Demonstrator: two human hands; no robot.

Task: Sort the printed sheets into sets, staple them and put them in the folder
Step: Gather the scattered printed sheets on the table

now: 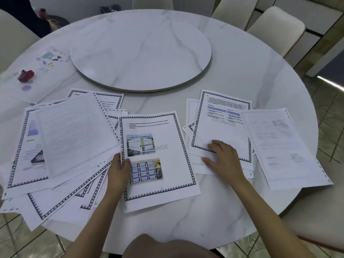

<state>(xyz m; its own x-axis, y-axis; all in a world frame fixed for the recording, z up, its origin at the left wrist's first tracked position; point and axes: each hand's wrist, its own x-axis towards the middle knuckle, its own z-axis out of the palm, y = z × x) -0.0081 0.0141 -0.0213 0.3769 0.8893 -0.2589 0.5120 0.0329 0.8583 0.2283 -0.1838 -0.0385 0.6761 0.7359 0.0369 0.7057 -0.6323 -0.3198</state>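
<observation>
On the round marble bench [242, 211]: one turntable [141, 53], centre; loose printed sheets [65, 136] fanned left; smaller pile [219, 127] right, right grip [223, 157] flat on it, fingers released; patterned folder [48, 79] far left; one pictured sheet [167, 164], edge pinched by left grip [119, 170]; red stapler [26, 75] on folder.

Both forearms reach forward — my left hand [119, 170] pinches the edge of a printed sheet [171, 164]; my right hand [223, 157] lies flat, fingers spread.

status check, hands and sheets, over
left hand pinches picture sheet edge. right hand flat on right pile. stapler far left, untouched.
</observation>
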